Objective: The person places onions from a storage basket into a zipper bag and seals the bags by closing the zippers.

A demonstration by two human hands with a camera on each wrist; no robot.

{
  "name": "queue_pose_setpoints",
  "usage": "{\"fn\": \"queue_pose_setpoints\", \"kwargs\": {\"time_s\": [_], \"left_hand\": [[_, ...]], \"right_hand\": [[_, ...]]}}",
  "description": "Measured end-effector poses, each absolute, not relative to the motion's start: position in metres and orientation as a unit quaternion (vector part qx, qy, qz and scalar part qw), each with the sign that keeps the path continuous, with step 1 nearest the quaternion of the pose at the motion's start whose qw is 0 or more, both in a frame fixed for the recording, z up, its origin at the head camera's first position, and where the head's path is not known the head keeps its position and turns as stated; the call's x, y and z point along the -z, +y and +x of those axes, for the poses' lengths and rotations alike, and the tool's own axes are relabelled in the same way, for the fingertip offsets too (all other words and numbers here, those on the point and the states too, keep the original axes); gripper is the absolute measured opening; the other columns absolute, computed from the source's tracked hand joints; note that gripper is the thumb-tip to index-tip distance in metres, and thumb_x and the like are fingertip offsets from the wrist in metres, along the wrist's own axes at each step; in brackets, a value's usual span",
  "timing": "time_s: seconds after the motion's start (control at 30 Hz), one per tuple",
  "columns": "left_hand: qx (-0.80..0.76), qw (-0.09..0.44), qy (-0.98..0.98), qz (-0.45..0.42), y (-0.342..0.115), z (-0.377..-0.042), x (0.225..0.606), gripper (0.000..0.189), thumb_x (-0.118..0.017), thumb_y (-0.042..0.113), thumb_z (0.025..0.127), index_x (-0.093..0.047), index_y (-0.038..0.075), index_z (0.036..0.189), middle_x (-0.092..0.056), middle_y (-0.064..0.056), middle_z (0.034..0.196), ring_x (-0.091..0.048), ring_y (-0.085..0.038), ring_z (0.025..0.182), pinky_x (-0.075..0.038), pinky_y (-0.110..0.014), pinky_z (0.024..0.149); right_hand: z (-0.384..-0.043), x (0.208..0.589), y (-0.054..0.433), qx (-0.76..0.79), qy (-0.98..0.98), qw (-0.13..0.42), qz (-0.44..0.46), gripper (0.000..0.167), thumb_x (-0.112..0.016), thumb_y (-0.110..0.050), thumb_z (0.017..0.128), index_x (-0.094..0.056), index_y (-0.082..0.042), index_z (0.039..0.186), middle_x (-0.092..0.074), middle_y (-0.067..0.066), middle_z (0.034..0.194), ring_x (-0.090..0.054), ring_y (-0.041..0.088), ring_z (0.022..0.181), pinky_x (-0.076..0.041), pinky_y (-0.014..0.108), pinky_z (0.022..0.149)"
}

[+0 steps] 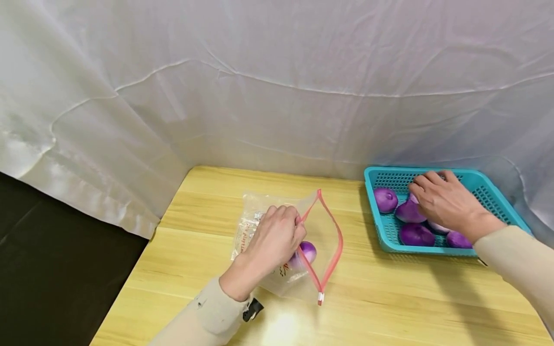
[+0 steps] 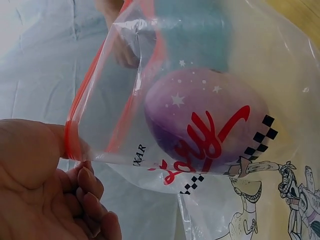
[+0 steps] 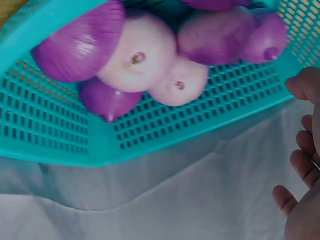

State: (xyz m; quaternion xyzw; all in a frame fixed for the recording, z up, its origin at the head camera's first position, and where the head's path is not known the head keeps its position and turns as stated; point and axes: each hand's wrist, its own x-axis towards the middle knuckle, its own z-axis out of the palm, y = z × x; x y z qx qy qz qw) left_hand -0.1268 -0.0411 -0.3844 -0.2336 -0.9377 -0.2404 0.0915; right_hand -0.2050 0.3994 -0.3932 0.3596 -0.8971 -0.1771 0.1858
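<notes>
My left hand (image 1: 274, 235) pinches the edge of a clear zip bag (image 1: 339, 240) at its red-trimmed mouth, which gapes to the right. In the left wrist view, the thumb and forefinger of that hand (image 2: 32, 175) meet on the red strip. One purple onion (image 1: 308, 251) lies inside the bag, seen through printed film. My right hand (image 1: 447, 202) is over a turquoise basket (image 1: 424, 250) of purple onions (image 1: 417, 235). In the right wrist view, its fingers (image 3: 305, 167) are spread and loosely bent beside the basket rim, with nothing between them.
The wooden table (image 1: 207, 211) carries both bag and basket, the basket at the right back. A pale cloth (image 1: 277, 120) hangs behind the table. Beyond the left edge is a dark area (image 1: 56, 259). A white slider (image 1: 321, 298) sits at the bag mouth's near corner.
</notes>
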Motion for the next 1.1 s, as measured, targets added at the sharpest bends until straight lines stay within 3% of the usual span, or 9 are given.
{"fn": "queue_pose_setpoints", "kwargs": {"time_s": [0.07, 0.13, 0.2, 0.23, 0.53, 0.77, 1.1], "left_hand": [[0.229, 0.1, -0.94, -0.232, -0.041, -0.127, 0.385, 0.013, -0.057, 0.018, 0.097, -0.057, 0.014, 0.085, -0.051, 0.004, 0.076, -0.044, -0.019, 0.075, -0.037, -0.03, 0.072], [0.219, 0.11, -0.942, -0.23, -0.041, -0.128, 0.386, 0.013, -0.058, 0.018, 0.097, -0.057, 0.014, 0.085, -0.051, 0.004, 0.075, -0.044, -0.019, 0.074, -0.037, -0.03, 0.07], [0.21, 0.12, -0.943, -0.229, -0.041, -0.128, 0.387, 0.013, -0.058, 0.018, 0.097, -0.057, 0.014, 0.084, -0.05, 0.004, 0.075, -0.044, -0.019, 0.074, -0.037, -0.03, 0.069], [0.206, 0.124, -0.943, -0.229, -0.041, -0.129, 0.387, 0.013, -0.058, 0.018, 0.097, -0.057, 0.014, 0.084, -0.05, 0.004, 0.074, -0.044, -0.019, 0.073, -0.037, -0.03, 0.069], [0.208, 0.12, -0.944, -0.226, -0.041, -0.131, 0.39, 0.013, -0.058, 0.018, 0.097, -0.058, 0.013, 0.085, -0.052, 0.004, 0.075, -0.045, -0.018, 0.073, -0.038, -0.029, 0.069], [0.219, 0.111, -0.943, -0.225, -0.041, -0.132, 0.39, 0.012, -0.058, 0.019, 0.097, -0.059, 0.013, 0.086, -0.053, 0.003, 0.076, -0.045, -0.019, 0.073, -0.038, -0.03, 0.071], [0.229, 0.111, -0.939, -0.231, -0.041, -0.13, 0.388, 0.012, -0.059, 0.019, 0.096, -0.059, 0.013, 0.085, -0.053, 0.003, 0.075, -0.045, -0.02, 0.073, -0.039, -0.031, 0.072]], "right_hand": [[-0.206, 0.397, 0.404, 0.18, -0.9, 0.176, 0.354, 0.046, -0.031, -0.037, 0.11, -0.059, -0.001, 0.108, -0.061, 0.021, 0.11, -0.056, 0.043, 0.107, -0.046, 0.06, 0.086], [-0.207, 0.4, 0.407, 0.184, -0.905, 0.166, 0.347, 0.028, -0.058, -0.028, 0.1, -0.06, -0.002, 0.108, -0.061, 0.02, 0.111, -0.056, 0.043, 0.108, -0.046, 0.061, 0.087], [-0.207, 0.403, 0.41, 0.187, -0.909, 0.156, 0.338, 0.034, -0.077, -0.023, 0.085, -0.061, -0.003, 0.109, -0.062, 0.02, 0.111, -0.056, 0.042, 0.108, -0.046, 0.061, 0.087], [-0.207, 0.405, 0.411, 0.187, -0.911, 0.152, 0.333, 0.037, -0.08, -0.022, 0.083, -0.061, -0.003, 0.108, -0.062, 0.019, 0.111, -0.056, 0.042, 0.107, -0.046, 0.06, 0.086], [-0.21, 0.418, 0.418, 0.186, -0.922, 0.132, 0.314, 0.035, -0.074, -0.021, 0.088, -0.063, -0.003, 0.116, -0.064, 0.02, 0.116, -0.057, 0.044, 0.11, -0.046, 0.063, 0.088], [-0.211, 0.426, 0.424, 0.182, -0.922, 0.134, 0.313, 0.043, -0.076, -0.023, 0.085, -0.064, -0.002, 0.12, -0.064, 0.02, 0.116, -0.057, 0.043, 0.11, -0.046, 0.063, 0.086], [-0.207, 0.442, 0.428, 0.222, -0.919, 0.075, 0.317, 0.039, -0.063, -0.01, 0.096, -0.063, -0.004, 0.134, -0.061, 0.022, 0.136, -0.052, 0.044, 0.126, -0.046, 0.066, 0.094]]}}
